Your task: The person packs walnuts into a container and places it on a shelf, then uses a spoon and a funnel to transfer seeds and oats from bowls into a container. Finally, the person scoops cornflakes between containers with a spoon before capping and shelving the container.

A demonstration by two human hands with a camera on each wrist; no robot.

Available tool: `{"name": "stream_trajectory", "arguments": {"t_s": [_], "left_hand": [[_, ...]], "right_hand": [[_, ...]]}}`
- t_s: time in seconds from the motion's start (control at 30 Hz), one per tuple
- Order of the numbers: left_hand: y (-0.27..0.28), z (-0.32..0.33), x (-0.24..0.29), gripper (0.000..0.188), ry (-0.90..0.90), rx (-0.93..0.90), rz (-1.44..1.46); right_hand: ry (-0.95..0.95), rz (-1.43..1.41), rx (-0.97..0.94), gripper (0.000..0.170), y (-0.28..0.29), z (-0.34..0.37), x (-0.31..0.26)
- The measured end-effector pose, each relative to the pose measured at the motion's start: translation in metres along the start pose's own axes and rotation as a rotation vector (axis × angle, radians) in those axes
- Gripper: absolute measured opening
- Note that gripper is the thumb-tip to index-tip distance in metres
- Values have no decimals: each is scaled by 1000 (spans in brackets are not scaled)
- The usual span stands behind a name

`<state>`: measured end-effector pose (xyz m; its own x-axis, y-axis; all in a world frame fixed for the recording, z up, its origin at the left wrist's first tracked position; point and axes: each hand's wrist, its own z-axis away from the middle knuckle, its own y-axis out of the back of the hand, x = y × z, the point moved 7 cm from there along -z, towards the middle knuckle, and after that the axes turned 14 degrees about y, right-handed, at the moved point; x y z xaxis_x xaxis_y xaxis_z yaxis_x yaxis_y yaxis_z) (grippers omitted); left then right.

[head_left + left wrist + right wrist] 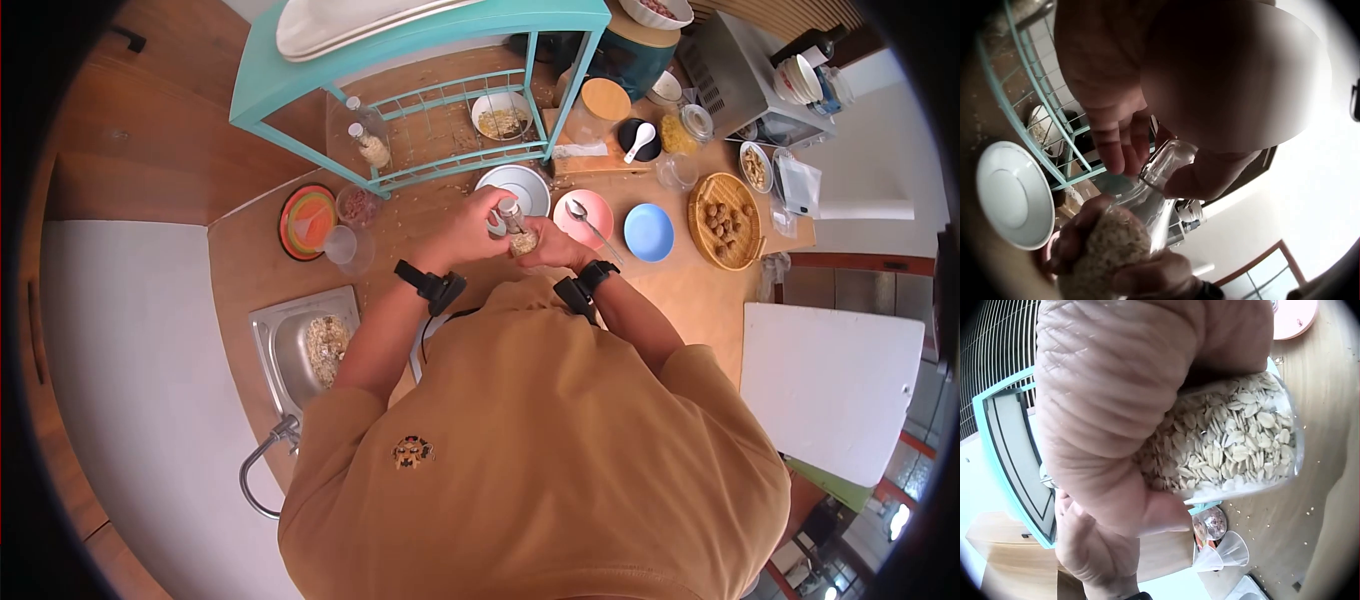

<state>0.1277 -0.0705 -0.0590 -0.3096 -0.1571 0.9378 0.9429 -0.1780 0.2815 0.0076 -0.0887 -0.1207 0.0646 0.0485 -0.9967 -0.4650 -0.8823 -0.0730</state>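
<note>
A clear glass bottle (522, 240) with oat flakes in its lower part is held in front of the chest. The right hand (552, 247) grips its body, the thumb across the glass in the right wrist view, where flakes (1229, 437) fill the visible base. At the top, the left hand (475, 222) has its thumb and fingers around the bottle's neck (1169, 162) and the clear stopper or cap there; whether that part is seated cannot be told. In the left wrist view the right hand (1160, 275) holds the bottle below the left.
Behind the hands are a white plate (530, 185), a pink plate (590, 205) with a spoon, and a blue plate (649, 232). A teal rack (420, 60) stands beyond. Left are funnels (341, 244) and a sink (290, 350); right, a walnut basket (745, 258).
</note>
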Motion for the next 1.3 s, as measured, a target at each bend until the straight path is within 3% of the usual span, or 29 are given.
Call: {"name": "stream_trajectory", "arguments": {"t_s": [0.07, 0.1, 0.17, 0.23, 0.7, 0.87, 1.0, 1.1, 1.17, 1.3], "left_hand": [[2, 9, 28, 55, -263, 212, -397], [3, 9, 28, 55, -265, 216, -397], [0, 20, 40, 64, -526, 324, -505], [-1, 23, 39, 66, -548, 308, -534], [-6, 16, 46, 67, -614, 262, -618], [4, 15, 41, 50, -661, 232, -654], [6, 14, 35, 43, -590, 145, -559], [11, 5, 16, 40, -441, 48, -377], [14, -7, -10, 33, -110, -90, 24], [8, -4, -8, 27, -117, -84, 103]], "right_hand": [[-2, -57, -3, 35, -3, -4, -5], [1, -53, -23, 38, -5, -5, -8], [4, -47, -41, 41, -6, -6, -8], [-47, -16, -82, 31, -9, -6, -3], [-23, -29, -12, 33, -8, -7, 2], [-36, 25, -62, 31, -10, -2, 11], [-106, 89, -82, 32, -11, 5, 2], [-96, 147, -48, 36, -9, 6, 5], [-87, 184, -16, 37, -4, 6, 7], [-39, 304, 61, 46, 9, 8, 18]]}}
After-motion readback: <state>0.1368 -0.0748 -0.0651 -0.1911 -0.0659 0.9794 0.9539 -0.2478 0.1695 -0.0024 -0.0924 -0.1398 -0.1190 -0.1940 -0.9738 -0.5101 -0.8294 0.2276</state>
